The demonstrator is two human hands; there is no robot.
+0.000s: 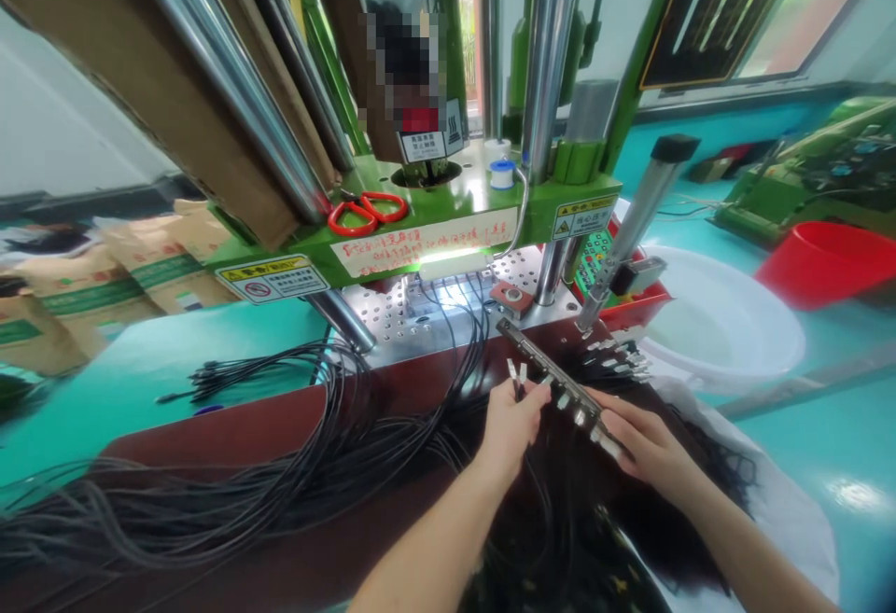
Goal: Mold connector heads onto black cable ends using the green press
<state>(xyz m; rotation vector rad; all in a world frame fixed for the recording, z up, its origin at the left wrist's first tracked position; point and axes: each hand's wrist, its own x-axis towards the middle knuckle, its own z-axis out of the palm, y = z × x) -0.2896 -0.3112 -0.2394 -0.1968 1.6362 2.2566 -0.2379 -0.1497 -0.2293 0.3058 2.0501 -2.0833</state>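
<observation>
My left hand (514, 422) is closed on black cables whose metal connector ends (518, 372) stick up past the fingers. Beside it, my right hand (648, 440) grips the near end of a long metal bar (553, 370) with several silver connectors along its lower side. The bar slants up and left, its far end near the edge of the perforated metal plate (385, 319). My left thumb is close to the bar; whether it touches is unclear. Long black cables (280, 492) lie in a thick bundle to the left. More silver connector ends (620, 359) sit beyond my right hand.
A green press (448, 212) with steel columns stands ahead, red-handled scissors (368, 212) and a white spool (502, 174) on it. A red block (511, 298) rests on the plate. To the right are a control box (598, 258), a white tub (721, 314) and a red basin (826, 263).
</observation>
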